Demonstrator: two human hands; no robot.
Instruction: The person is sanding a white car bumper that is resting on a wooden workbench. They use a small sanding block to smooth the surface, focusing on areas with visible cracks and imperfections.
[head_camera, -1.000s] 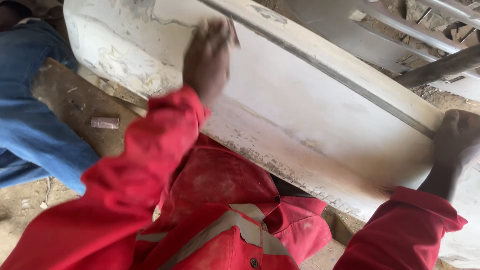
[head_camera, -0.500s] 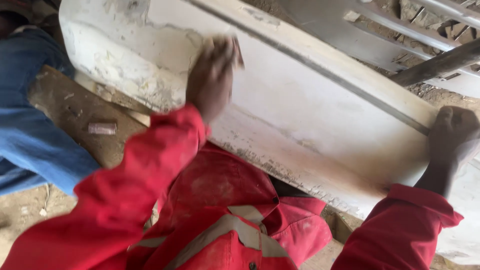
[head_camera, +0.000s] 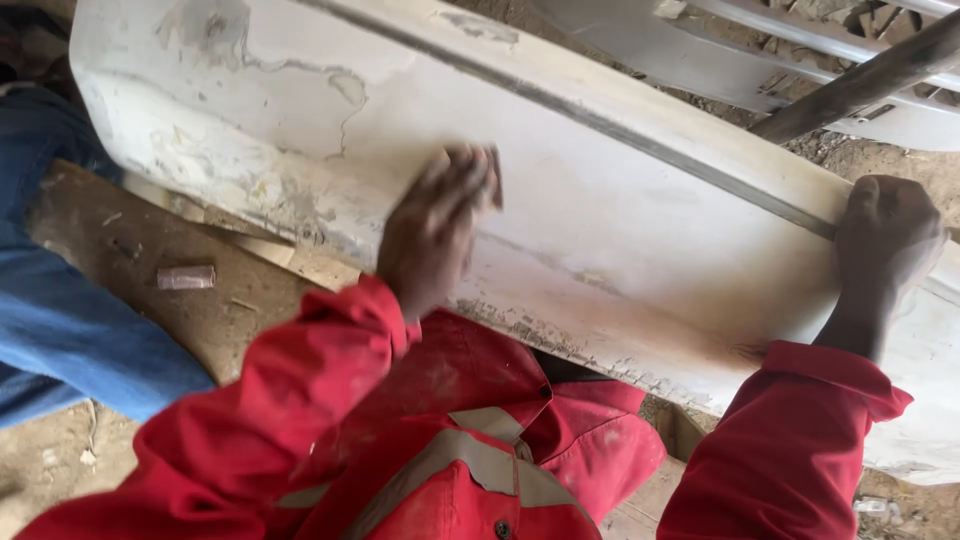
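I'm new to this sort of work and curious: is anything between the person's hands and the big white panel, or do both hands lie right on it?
Nothing visible blocks either hand. The left hand presses on the white panel, perhaps with something thin and brownish under its fingers; motion blur hides what. The right hand rests bare on the panel's upper ridge.

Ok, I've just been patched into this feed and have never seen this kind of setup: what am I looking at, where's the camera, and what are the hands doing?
There is no machine here: the camera sits on a person's head and looks down at their own two bare hands, in red sleeves. In front of them lies a long white panel, dusty and patchy, tilted across the picture. The left hand presses flat on its face, blurred, with something thin and brownish under the fingers; I cannot tell what. The right hand grips the panel's upper ridge. On the left, another person's blue trouser leg rests beside a wooden board carrying a small block.
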